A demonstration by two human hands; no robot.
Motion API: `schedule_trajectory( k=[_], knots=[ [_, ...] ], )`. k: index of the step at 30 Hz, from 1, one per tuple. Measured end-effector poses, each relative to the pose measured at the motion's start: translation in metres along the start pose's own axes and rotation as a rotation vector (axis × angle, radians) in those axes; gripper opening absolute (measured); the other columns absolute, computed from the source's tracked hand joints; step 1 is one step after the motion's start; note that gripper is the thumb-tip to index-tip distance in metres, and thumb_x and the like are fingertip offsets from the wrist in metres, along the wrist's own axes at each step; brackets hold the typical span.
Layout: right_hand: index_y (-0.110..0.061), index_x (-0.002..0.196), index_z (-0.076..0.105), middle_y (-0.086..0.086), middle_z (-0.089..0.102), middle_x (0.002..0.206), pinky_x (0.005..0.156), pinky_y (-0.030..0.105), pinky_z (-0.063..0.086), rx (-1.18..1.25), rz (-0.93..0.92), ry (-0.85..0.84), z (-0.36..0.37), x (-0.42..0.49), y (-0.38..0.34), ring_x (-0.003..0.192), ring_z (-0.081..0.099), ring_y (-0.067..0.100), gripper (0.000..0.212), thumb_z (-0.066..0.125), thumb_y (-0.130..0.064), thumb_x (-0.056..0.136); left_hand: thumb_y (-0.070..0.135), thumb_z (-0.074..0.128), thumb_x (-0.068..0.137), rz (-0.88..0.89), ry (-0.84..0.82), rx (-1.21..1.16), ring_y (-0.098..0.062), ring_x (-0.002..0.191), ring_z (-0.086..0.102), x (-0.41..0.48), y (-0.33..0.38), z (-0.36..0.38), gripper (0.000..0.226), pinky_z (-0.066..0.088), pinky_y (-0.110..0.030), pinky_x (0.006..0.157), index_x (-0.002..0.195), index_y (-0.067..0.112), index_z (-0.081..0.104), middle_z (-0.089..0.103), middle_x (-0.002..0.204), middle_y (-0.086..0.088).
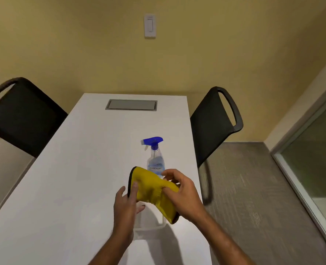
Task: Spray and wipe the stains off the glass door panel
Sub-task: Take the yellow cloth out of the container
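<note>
A yellow cloth with a dark edge hangs above the white table, held between both hands. My left hand pinches its left edge. My right hand grips its bunched right side. Just behind the cloth stands a clear spray bottle with a blue trigger head, upright on the table; its base is hidden by the cloth. The glass door panel runs along the right edge of the view, in a pale frame.
Two black chairs flank the table, one at the left and one at the right. A grey cable hatch sits in the table's far end. A clear container rests under my hands. Carpet lies between table and door.
</note>
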State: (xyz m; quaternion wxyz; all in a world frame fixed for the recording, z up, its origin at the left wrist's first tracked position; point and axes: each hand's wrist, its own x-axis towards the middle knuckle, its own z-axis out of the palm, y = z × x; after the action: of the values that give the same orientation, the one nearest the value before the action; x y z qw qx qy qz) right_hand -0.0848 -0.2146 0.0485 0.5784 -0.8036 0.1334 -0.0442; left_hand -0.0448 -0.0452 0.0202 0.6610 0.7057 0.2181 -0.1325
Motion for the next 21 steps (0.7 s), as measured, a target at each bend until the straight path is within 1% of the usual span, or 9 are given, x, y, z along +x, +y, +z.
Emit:
schedule_trajectory(
  k=[2,4,7,9,13,16,18,19,21],
  knots=[
    [-0.034,0.120,0.065,-0.009,0.069,0.107,0.079,0.018,0.060,0.032,-0.014,0.034,-0.006,-0.011,-0.011,0.099,0.067,0.012,0.032,0.067,-0.020,0.091,0.051,0.069,0.089,-0.059,-0.032,-0.115,-0.018,0.084,0.070,-0.014,0.013,0.000,0.073,0.062,-0.048,0.091,0.149,0.016,0.045,0.062,0.131,-0.013],
    [-0.038,0.115,0.065,-0.014,0.069,0.105,0.076,0.017,0.059,0.058,-0.028,0.079,-0.011,-0.022,-0.021,0.098,0.068,0.011,0.030,0.067,-0.022,0.090,0.044,0.073,0.088,-0.090,-0.078,-0.238,-0.024,0.089,0.071,-0.027,0.029,-0.003,0.061,0.060,-0.048,0.089,0.136,0.011,0.056,0.066,0.120,-0.015],
    [-0.040,0.109,0.066,-0.020,0.069,0.100,0.069,0.013,0.057,0.125,-0.032,0.164,-0.018,-0.039,-0.035,0.096,0.068,0.006,0.030,0.067,-0.019,0.088,0.035,0.073,0.088,-0.130,-0.204,-0.363,-0.030,0.097,0.071,-0.036,0.045,-0.007,0.039,0.054,-0.051,0.099,0.116,0.008,0.066,0.073,0.106,-0.016],
    [-0.036,0.110,0.067,-0.017,0.070,0.101,0.067,0.015,0.057,0.166,-0.018,0.213,-0.022,-0.049,-0.041,0.096,0.068,0.009,0.029,0.069,-0.015,0.091,0.035,0.077,0.082,-0.148,-0.308,-0.380,-0.034,0.107,0.070,-0.038,0.052,-0.007,0.045,0.050,-0.055,0.107,0.119,0.012,0.069,0.075,0.111,-0.015],
    [-0.028,0.115,0.068,-0.006,0.071,0.107,0.067,0.018,0.058,0.240,0.002,0.312,-0.031,-0.070,-0.050,0.100,0.069,0.015,0.032,0.069,-0.006,0.091,0.026,0.070,0.091,-0.093,-0.470,-0.349,-0.034,0.110,0.068,-0.044,0.065,0.002,0.047,0.051,-0.054,0.101,0.136,0.019,0.059,0.073,0.119,-0.009],
    [-0.029,0.116,0.068,-0.005,0.072,0.109,0.070,0.023,0.060,0.253,0.016,0.405,-0.039,-0.088,-0.052,0.100,0.070,0.016,0.032,0.070,-0.008,0.092,0.027,0.068,0.088,-0.126,-0.609,-0.411,-0.036,0.109,0.070,-0.052,0.083,0.016,0.045,0.058,-0.052,0.089,0.132,0.021,0.061,0.073,0.122,-0.012],
    [-0.030,0.116,0.068,-0.007,0.073,0.108,0.073,0.026,0.061,0.245,0.009,0.461,-0.043,-0.100,-0.054,0.099,0.071,0.014,0.031,0.071,-0.011,0.092,0.026,0.065,0.092,-0.162,-0.685,-0.435,-0.035,0.103,0.072,-0.061,0.094,0.026,0.030,0.064,-0.047,0.073,0.123,0.023,0.064,0.075,0.116,-0.011],
    [-0.030,0.116,0.068,-0.009,0.074,0.107,0.074,0.026,0.061,0.242,0.000,0.484,-0.045,-0.106,-0.055,0.098,0.071,0.013,0.030,0.071,-0.011,0.093,0.026,0.063,0.095,-0.174,-0.711,-0.425,-0.035,0.100,0.072,-0.066,0.099,0.031,0.024,0.064,-0.047,0.070,0.119,0.023,0.065,0.077,0.111,-0.010],
    [-0.030,0.115,0.068,-0.012,0.074,0.105,0.075,0.024,0.061,0.234,-0.012,0.513,-0.050,-0.120,-0.059,0.098,0.071,0.009,0.029,0.071,-0.011,0.093,0.030,0.066,0.092,-0.164,-0.779,-0.394,-0.038,0.102,0.072,-0.073,0.107,0.040,0.031,0.061,-0.053,0.080,0.122,0.021,0.065,0.079,0.108,-0.010]
  ],
)
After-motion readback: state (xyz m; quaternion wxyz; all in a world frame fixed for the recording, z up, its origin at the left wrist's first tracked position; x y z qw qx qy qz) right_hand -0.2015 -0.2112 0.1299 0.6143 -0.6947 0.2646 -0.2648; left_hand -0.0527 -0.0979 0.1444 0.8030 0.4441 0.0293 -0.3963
